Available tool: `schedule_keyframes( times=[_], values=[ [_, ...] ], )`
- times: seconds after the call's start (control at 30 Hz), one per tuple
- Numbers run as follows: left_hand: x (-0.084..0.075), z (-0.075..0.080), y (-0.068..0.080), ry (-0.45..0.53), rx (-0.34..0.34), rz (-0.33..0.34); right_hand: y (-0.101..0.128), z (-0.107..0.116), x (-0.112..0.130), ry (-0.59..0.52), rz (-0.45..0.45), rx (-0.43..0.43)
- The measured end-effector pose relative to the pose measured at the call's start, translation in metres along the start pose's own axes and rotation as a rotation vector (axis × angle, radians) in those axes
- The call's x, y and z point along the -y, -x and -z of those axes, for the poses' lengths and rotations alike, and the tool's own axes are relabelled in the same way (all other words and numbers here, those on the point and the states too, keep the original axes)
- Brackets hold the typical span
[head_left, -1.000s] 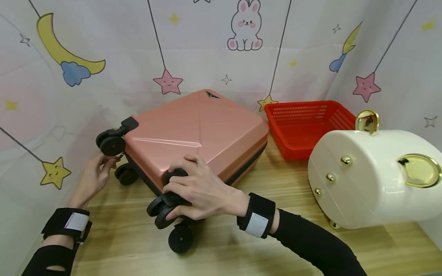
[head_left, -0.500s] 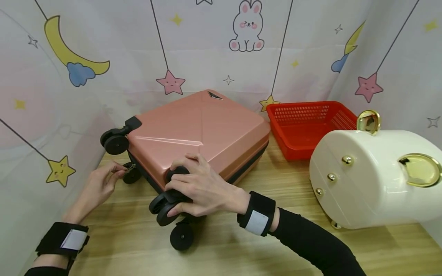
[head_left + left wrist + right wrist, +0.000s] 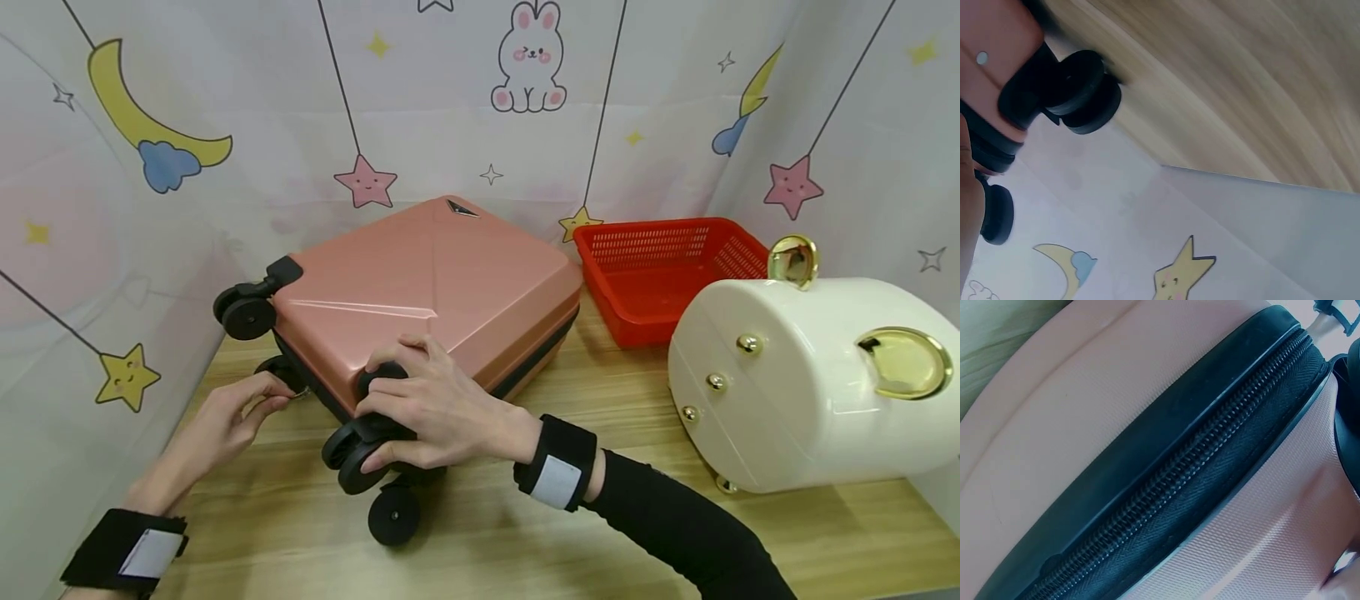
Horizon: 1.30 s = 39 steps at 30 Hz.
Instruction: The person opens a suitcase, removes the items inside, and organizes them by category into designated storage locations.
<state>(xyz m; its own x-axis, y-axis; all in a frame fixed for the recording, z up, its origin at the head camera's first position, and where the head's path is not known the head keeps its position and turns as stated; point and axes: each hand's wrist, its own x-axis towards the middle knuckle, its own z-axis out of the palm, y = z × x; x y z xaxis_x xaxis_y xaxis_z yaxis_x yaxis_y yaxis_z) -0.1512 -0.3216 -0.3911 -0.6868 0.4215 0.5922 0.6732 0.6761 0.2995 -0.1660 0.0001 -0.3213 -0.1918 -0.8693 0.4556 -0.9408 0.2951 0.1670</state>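
Note:
A pink hard-shell suitcase [image 3: 420, 275] lies tilted on the table, its black caster wheels toward me. My left hand [image 3: 232, 421] is at its wheel end and pinches a small metal zipper pull [image 3: 302, 392] on the black seam. In the left wrist view only a strip of that hand [image 3: 969, 206] shows, beside the wheels [image 3: 1082, 87]. My right hand [image 3: 438, 412] grips the caster wheels [image 3: 363, 462] at the near corner, fingers curled round them. The right wrist view shows the black zipper [image 3: 1179, 472] close up, its teeth meshed in that stretch.
A red plastic basket [image 3: 652, 321] stands behind and right of the suitcase. A cream-coloured rounded case [image 3: 795, 392] with gold fittings lies at the right. Printed white cloth [image 3: 450, 108] hangs behind the wooden table [image 3: 525, 542].
My left hand has moved down and right along the suitcase's wheel end with the zipper pull, from the upper left wheel toward the near corner. The right hand has kept its grip.

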Motion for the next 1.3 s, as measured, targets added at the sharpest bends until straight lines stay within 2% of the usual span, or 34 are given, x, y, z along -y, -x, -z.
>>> schedule_keyframes(
  times=[0.43, 0.8, 0.93, 1.1, 1.2, 1.3],
  values=[
    [-0.030, -0.011, 0.002, 0.178, 0.096, -0.019, -0.001, -0.001, 0.000, 0.011, 0.006, -0.030],
    [-0.051, -0.025, 0.000, 0.403, 0.184, -0.099, -0.001, -0.003, 0.000, 0.003, 0.000, -0.047],
    [-0.057, -0.026, 0.000, 0.440, 0.233, -0.051, -0.001, -0.003, 0.000, -0.008, -0.008, -0.061],
    [-0.061, -0.024, -0.001, 0.422, 0.291, 0.017, 0.000, -0.002, -0.001, -0.026, -0.006, -0.082],
    [-0.059, -0.023, -0.002, 0.433, 0.307, 0.044, 0.001, 0.001, -0.005, -0.093, 0.004, -0.090],
    [-0.058, -0.022, -0.001, 0.484, 0.317, 0.069, 0.006, 0.004, -0.011, -0.193, 0.010, -0.081]
  ],
)
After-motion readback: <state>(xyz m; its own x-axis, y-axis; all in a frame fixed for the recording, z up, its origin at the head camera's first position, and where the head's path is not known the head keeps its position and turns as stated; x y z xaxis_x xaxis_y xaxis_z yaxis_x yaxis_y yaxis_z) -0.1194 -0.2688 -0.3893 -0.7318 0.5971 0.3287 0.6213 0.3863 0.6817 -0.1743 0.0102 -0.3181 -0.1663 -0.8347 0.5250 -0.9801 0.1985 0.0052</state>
